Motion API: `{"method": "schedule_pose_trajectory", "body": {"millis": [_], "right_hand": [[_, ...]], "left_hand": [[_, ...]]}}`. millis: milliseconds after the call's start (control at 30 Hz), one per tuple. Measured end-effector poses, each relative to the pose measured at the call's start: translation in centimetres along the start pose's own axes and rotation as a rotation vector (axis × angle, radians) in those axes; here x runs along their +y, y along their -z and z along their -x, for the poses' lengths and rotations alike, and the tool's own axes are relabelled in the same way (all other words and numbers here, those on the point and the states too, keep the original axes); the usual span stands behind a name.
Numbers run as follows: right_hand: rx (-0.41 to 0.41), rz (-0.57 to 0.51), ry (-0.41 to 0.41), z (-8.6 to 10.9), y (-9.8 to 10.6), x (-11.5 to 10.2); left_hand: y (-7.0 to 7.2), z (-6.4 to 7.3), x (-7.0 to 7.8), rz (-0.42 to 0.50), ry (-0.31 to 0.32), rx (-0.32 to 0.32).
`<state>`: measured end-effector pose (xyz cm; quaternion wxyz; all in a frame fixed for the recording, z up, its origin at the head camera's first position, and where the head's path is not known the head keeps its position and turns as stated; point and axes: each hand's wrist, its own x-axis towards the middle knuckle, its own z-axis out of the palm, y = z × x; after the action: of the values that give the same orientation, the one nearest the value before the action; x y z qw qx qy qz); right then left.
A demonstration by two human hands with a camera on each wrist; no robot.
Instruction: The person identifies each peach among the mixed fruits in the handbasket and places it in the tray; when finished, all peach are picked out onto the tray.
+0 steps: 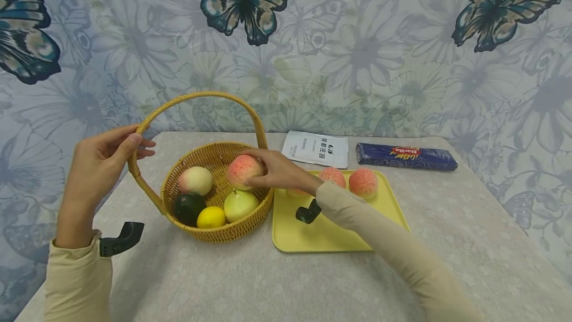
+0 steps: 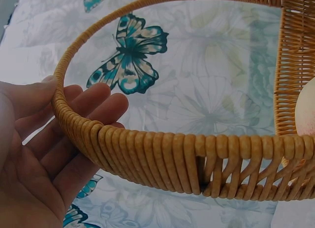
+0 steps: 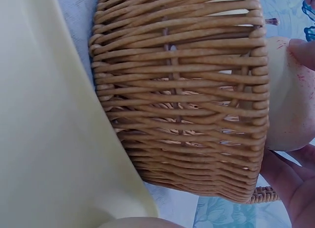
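Observation:
A wicker basket stands on the table, its tall handle arching over it. My left hand holds the handle's left side between thumb and fingers; the left wrist view shows the thumb against the wicker handle. Over the basket's right part, my right hand grips a pink-and-cream peach. In the right wrist view this peach shows just past the basket's rim. Inside the basket lie a paler peach, a dark avocado, a lemon and a green pear.
Right of the basket is a yellow tray with peaches along its back, one partly hidden by my right arm. Behind it lie a white packet and a blue Barilla pasta pack. A butterfly-patterned cloth hangs behind the table.

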<state>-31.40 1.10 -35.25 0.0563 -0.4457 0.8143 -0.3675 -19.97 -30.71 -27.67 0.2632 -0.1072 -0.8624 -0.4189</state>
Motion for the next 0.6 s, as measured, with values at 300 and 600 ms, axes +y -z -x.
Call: {"method": "schedule_pose_trajectory", "body": {"millis": [300, 600], "right_hand": [[0.038, -0.006, -0.006, 0.7, 0.2, -0.4], [0.037, -0.039, 0.008, 1.4, 0.6, -0.8]], "left_hand": [[-0.1, -0.2, 0.0, -0.004, 0.014, -0.003], [0.2, -0.4, -0.3, 0.0, 0.008, -0.012]]}}
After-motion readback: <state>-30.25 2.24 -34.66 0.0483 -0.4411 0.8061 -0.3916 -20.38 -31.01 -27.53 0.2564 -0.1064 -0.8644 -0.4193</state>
